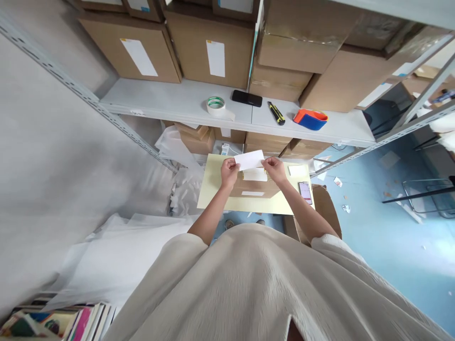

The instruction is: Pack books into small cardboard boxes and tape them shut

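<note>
Both my hands hold a white paper label by its two ends, above a small brown cardboard box. My left hand pinches the label's left end. My right hand pinches its right end. The box rests on a pale yellow tabletop and carries white labels on its top and front. A white card and a phone lie on the tabletop to the right of the box.
A grey shelf behind the table bears a tape roll, a black phone, a yellow utility knife and an orange-blue tape dispenser, with large cardboard boxes behind. White wrapping paper piles at left; books bottom left.
</note>
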{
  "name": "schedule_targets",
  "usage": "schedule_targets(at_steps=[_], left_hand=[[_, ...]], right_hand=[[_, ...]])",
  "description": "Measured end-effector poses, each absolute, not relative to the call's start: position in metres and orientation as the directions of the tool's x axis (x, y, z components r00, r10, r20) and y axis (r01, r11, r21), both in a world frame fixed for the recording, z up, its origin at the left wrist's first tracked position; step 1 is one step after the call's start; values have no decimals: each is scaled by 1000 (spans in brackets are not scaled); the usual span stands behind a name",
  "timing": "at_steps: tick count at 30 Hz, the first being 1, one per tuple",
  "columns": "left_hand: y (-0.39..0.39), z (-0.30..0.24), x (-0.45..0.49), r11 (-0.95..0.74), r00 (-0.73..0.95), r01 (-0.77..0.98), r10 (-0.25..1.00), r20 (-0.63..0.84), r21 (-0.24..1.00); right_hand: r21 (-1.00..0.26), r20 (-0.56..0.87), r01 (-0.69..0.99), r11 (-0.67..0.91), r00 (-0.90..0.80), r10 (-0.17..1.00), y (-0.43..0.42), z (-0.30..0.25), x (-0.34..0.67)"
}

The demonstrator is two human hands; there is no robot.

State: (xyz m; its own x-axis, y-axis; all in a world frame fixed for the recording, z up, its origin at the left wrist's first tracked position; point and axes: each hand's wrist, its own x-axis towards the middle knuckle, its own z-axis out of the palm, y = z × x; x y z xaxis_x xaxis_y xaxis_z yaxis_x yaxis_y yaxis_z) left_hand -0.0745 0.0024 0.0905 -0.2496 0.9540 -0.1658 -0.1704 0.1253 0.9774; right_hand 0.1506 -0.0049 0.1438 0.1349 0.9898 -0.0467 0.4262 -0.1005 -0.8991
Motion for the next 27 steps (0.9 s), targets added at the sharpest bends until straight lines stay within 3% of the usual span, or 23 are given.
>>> schedule_targets(at_steps=[10, 15, 22, 27], left_hand=[[-8, 60, -54, 86, -94, 300, 994, -60, 950], [-8, 44, -51, 72, -29, 451, 997, -66, 890], [-7, 38, -49, 39, 4, 543, 999, -49, 839], [-10, 45, -49, -82, 82, 721, 996, 33, 688]], right_hand=[[-699, -235, 630, -338, 245, 941, -24, 97, 177], [-561, -269, 749, -353, 238, 933, -25, 82, 175], [-472, -280, 821, -320, 204, 938, -21, 70, 176], [-374, -297, 876, -305, 198, 934, -22, 77, 171]])
